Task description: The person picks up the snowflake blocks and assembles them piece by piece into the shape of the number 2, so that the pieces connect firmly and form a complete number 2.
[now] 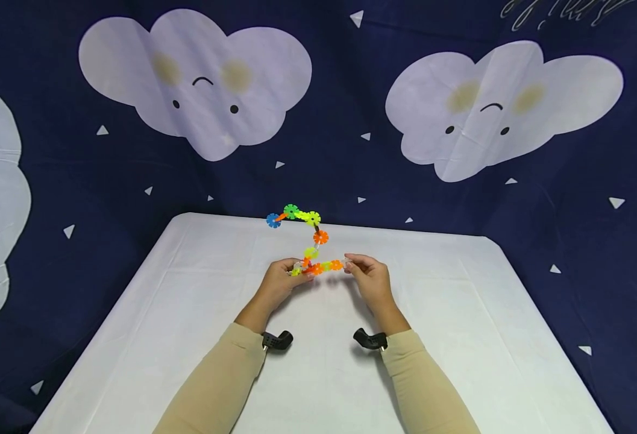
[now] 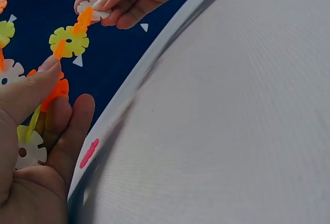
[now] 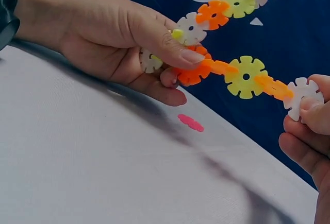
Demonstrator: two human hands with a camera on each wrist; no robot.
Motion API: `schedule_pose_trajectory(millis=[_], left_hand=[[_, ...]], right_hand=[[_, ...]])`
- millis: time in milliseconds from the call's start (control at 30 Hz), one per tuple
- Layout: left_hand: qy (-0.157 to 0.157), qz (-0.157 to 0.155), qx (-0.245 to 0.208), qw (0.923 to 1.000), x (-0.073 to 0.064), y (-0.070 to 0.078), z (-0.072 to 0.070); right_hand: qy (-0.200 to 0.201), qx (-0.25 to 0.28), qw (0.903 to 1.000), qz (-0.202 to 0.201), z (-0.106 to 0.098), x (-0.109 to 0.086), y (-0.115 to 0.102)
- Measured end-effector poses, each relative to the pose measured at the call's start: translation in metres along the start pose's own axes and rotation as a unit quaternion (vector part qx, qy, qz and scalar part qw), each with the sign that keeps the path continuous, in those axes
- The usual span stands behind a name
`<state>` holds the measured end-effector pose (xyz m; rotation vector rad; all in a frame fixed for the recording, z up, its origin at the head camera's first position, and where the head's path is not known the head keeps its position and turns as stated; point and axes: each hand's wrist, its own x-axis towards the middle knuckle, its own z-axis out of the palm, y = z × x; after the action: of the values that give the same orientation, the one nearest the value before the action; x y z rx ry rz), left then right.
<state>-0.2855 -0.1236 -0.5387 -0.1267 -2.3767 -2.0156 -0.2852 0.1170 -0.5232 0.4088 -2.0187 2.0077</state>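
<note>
A chain of interlocked plastic snowflake discs (image 1: 320, 237) in orange, yellow, white, green and blue is held between both hands. My left hand (image 1: 277, 282) pinches an orange disc (image 3: 192, 73) in the chain between thumb and fingers. From there a short row runs rightward through a yellow disc (image 3: 246, 77) to a white disc (image 3: 303, 98) at its end. My right hand (image 1: 371, 279) pinches that white disc with thumb and index finger. A longer branch rises away from the left hand and bends left, ending in a blue disc (image 1: 273, 220). Another white disc (image 2: 32, 149) shows beside the left palm.
A single pink disc (image 3: 191, 122) lies on the white table (image 1: 318, 374) beneath the hands. Behind the table hangs a dark blue cloth (image 1: 340, 163) printed with clouds and triangles. Black wrist cameras (image 1: 278, 340) sit on both wrists.
</note>
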Motion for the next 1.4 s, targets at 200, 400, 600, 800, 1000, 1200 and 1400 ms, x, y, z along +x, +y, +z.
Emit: schedule_pose_trajectory(millis=[200,400,600,800,1000,1200,1400], left_hand=[[-0.004,-0.001,0.003,1.0,-0.001,-0.001,-0.003],[-0.004,0.004,0.016,0.9999,-0.004,0.0,-0.003],[0.005,0.01,-0.074,0.9972,-0.001,-0.001,-0.004],[0.086,0.018,-0.104,0.9907,0.004,-0.004,-0.016],[0.14,0.007,-0.109,0.9841,0.006,-0.004,-0.022],[0.133,-0.001,-0.119,0.984,0.007,-0.006,-0.02],[0.134,-0.005,-0.111,0.9848,0.009,-0.005,-0.017]], right_hand=[[0.008,-0.002,1.0,0.004,0.004,-0.001,0.008],[0.009,-0.016,0.9997,-0.013,0.007,-0.001,0.004],[-0.012,0.038,0.9988,-0.027,0.006,0.004,0.008],[-0.061,-0.085,0.9943,0.02,0.02,0.005,0.018],[-0.162,-0.31,0.9364,-0.028,0.05,0.011,0.028],[-0.171,-0.371,0.9095,-0.079,0.072,0.021,0.039],[-0.177,-0.411,0.8863,-0.119,0.08,0.025,0.041]])
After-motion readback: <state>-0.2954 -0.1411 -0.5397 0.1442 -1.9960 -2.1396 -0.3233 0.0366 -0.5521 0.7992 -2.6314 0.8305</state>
